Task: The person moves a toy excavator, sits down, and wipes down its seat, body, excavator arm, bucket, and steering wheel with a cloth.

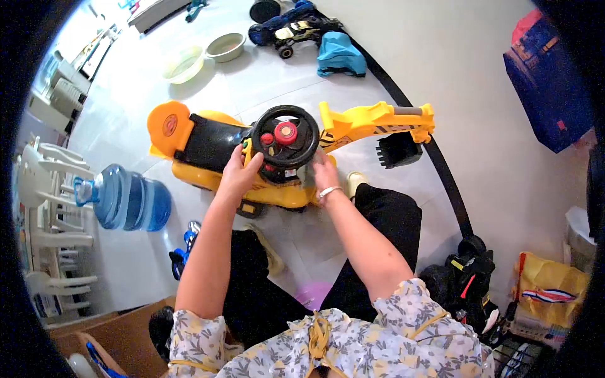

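A yellow ride-on toy excavator (214,173) stands on the floor in front of me, its seat to the left and its digging arm (372,118) to the right. Its black steering wheel (312,148) surrounds a console with red buttons (285,133). My left hand (239,176) grips the console's left side, thumb and index finger on either side of its yellow edge. At the right side, my right hand (324,171) is closed against the console below the wheel rim; its fingertips are partly hidden. A black bucket (399,151) hangs from the arm's end.
A blue water jug (132,198) lies on its side at left, beside stacked white plastic chairs (53,201). Two basins (225,47) and several toy vehicles (296,31) are at the back. Black gear (463,277) and a yellow bag (548,280) sit at right.
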Action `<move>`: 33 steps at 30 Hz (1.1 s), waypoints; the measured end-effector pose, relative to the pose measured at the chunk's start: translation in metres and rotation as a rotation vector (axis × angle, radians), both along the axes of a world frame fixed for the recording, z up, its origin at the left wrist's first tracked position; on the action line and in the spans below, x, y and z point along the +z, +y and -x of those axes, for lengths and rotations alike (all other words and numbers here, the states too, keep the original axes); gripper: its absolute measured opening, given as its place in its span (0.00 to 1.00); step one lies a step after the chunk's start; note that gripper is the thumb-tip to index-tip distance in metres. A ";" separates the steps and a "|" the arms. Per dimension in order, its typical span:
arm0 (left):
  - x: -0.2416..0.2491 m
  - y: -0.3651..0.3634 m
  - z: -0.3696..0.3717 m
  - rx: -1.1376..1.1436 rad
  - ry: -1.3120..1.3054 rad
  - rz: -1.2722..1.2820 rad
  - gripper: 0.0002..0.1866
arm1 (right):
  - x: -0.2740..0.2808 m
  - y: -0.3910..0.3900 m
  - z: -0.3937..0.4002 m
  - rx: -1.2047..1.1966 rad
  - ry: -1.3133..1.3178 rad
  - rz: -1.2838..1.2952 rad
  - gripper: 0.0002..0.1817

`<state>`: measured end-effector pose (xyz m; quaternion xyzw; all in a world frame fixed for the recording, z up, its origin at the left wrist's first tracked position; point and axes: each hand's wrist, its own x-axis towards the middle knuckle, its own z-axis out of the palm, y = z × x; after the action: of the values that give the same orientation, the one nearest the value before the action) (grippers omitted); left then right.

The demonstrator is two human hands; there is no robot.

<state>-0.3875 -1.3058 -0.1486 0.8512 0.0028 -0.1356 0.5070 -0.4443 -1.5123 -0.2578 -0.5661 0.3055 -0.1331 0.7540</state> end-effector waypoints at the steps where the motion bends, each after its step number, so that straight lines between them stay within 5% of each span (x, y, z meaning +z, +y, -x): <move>1: 0.006 -0.012 0.006 0.019 0.049 0.125 0.41 | -0.009 -0.001 -0.009 0.282 0.102 0.460 0.16; 3: 0.019 -0.032 0.011 -0.036 0.084 0.277 0.40 | -0.046 0.010 -0.014 0.445 0.050 0.870 0.15; 4: 0.016 -0.035 0.008 -0.047 0.089 0.280 0.40 | -0.064 0.021 -0.006 0.317 -0.112 0.823 0.15; 6: 0.009 -0.039 0.004 -0.112 -0.238 -0.202 0.37 | -0.032 0.022 0.005 0.288 -0.118 0.636 0.15; 11: 0.006 -0.041 -0.003 -0.113 -0.428 -0.391 0.34 | -0.015 0.005 0.026 0.268 0.056 0.553 0.17; 13: 0.030 -0.047 0.003 -0.041 -0.040 -0.157 0.35 | 0.015 -0.001 0.039 0.259 0.142 0.560 0.19; 18: 0.021 -0.048 0.003 -0.018 -0.093 -0.178 0.42 | 0.133 -0.049 0.044 -0.236 -0.093 0.557 0.20; 20: 0.000 -0.043 -0.007 -0.048 -0.396 -0.345 0.46 | 0.159 -0.083 0.026 -0.247 -0.208 0.655 0.18; 22: -0.004 -0.041 -0.014 -0.127 -0.325 -0.287 0.46 | 0.176 -0.107 0.008 -0.197 -0.143 0.762 0.20; 25: 0.000 -0.040 -0.013 -0.167 -0.328 -0.379 0.46 | 0.163 -0.127 -0.014 0.260 0.122 1.243 0.19; 28: 0.001 -0.039 -0.010 -0.176 -0.322 -0.401 0.46 | 0.145 -0.119 -0.010 0.171 0.000 1.439 0.20; 33: 0.004 -0.041 -0.008 -0.174 -0.344 -0.498 0.44 | 0.137 -0.094 -0.010 0.262 -0.144 1.246 0.20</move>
<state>-0.3791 -1.3472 -0.1443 0.9567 -0.1227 -0.0277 0.2625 -0.4343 -1.6060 -0.1204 -0.9204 0.0477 -0.2304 0.3121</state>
